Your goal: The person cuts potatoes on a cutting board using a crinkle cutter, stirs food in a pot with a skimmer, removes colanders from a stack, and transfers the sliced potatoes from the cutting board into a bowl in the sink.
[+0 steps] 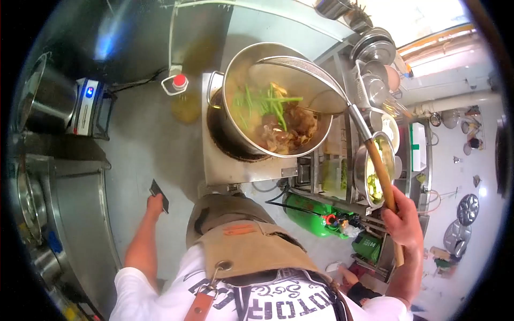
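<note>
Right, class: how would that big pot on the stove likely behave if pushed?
The pot would probably feel heavy, being wide, metal and loaded with meat and green stalks. Its wall looks stiff rather than floppy. A hard shove might slop the contents, since no lid covers it.

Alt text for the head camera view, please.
A person's right hand holds a wooden-handled strainer over a large metal pot of brown chunks and green stalks; the left hand grips a dark flat object.

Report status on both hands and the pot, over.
Right hand: gripping wooden-handled strainer. Left hand: holding dark flat object. Pot: brown chunks, green stalks inside; strainer partly blocks view.
</note>
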The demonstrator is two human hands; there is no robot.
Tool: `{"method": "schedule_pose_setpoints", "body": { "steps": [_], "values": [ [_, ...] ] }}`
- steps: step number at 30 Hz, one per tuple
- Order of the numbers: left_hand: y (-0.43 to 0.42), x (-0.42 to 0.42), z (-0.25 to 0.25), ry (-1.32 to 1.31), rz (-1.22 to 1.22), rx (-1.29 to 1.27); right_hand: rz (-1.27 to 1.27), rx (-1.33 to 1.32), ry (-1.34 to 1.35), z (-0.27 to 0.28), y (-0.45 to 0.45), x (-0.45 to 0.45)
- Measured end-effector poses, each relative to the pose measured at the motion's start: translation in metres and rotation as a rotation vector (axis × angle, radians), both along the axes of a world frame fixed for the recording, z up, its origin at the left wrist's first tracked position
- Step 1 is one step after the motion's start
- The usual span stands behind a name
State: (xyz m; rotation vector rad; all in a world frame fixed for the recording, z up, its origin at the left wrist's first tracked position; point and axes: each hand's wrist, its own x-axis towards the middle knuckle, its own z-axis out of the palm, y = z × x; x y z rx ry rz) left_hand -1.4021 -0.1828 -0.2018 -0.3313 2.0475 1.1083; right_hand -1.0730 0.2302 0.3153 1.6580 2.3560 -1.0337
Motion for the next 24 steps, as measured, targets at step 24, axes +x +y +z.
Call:
{"method": "schedule_pose_setpoints", "body": {
  "steps": [24],
  "values": [
    [-0.061, -0.001, -0.045, -0.122, -0.005, 0.008, 0.265, 0.297, -0.094, -0.108, -0.019, 0.007]
  ]
}}
